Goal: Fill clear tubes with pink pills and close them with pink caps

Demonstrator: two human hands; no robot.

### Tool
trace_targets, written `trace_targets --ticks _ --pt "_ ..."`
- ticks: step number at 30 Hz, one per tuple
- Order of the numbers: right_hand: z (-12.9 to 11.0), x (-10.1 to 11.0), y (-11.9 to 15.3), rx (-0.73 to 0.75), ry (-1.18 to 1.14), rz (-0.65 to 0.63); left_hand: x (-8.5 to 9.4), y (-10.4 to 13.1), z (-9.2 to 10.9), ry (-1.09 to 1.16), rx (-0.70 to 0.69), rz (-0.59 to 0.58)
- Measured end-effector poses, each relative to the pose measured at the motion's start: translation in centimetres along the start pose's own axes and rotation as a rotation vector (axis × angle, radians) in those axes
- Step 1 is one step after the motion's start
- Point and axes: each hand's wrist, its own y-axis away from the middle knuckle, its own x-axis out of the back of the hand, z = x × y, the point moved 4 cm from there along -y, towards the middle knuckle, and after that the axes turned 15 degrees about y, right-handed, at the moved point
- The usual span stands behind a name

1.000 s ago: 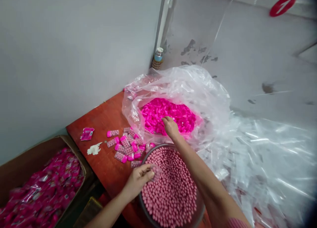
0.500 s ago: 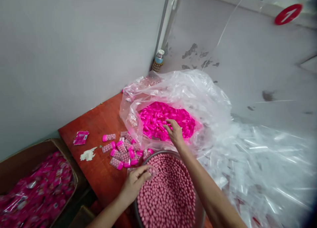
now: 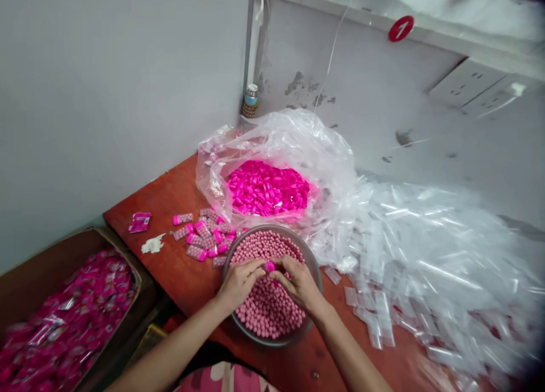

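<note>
Both hands meet over a round, dull grey basin [image 3: 314, 258] heaped with matte pink beads [image 3: 272, 318], small and evenly round. Left hand [image 3: 240, 283]: grip pinched, thumb and fingertips at the near side of a glossy pink cap [image 3: 269, 266]. Right hand [image 3: 297, 281]: thumb and fingers curled in on the cap's other side – pinching it. Cap sits between the two grips, above the beads; whatever is under it is too small and hidden to tell.

Left of the basin, on the worn red-orange tabletop [image 3: 174, 196], a loose pile of filled tubes [image 3: 203, 227]: clear walls, beads inside, pink ends. Beyond the basin, a crinkled, translucent plastic bag [image 3: 327, 153] gapes around a mass of smooth, bright pink caps [image 3: 268, 187]. To the right, a wide spread of clear empty tubes [image 3: 383, 318], stiff and shiny, with sheeny clear plastic among and behind them.

Near the tabletop's left edge, a flat pink packet [image 3: 139, 222] with a pale printed patch, lettering too small to read; just beside it, an irregular white patch [image 3: 153, 244]. Below, an open brown carton [image 3: 137, 281] of glossy, crumpled pink packets [image 3: 70, 318].

Writing: a round red label [image 3: 401, 28] reads "1" in white. Small bottle [image 3: 251, 94] in the corner, blue band, text illegible – coarse woven texture under it.
</note>
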Motion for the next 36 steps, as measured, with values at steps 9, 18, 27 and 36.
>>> trace_targets --ticks 9,18,27,36 --pt "-1.4 0.4 3.3 0.068 0.093 -0.057 -2.1 1.5 1.0 -0.066 -0.088 -0.171" --pt "1.2 -0.6 5.7 -0.466 -1.028 0.118 -2.7 1.2 -0.4 0.678 0.344 0.088" --pt "0.8 -1.3 5.7 -0.629 -1.286 0.146 -2.3 1.1 -0.2 0.611 0.317 0.067" --pt "0.3 -1.8 5.2 -0.655 -1.387 0.134 -1.8 0.7 1.0 0.226 0.073 -0.041"
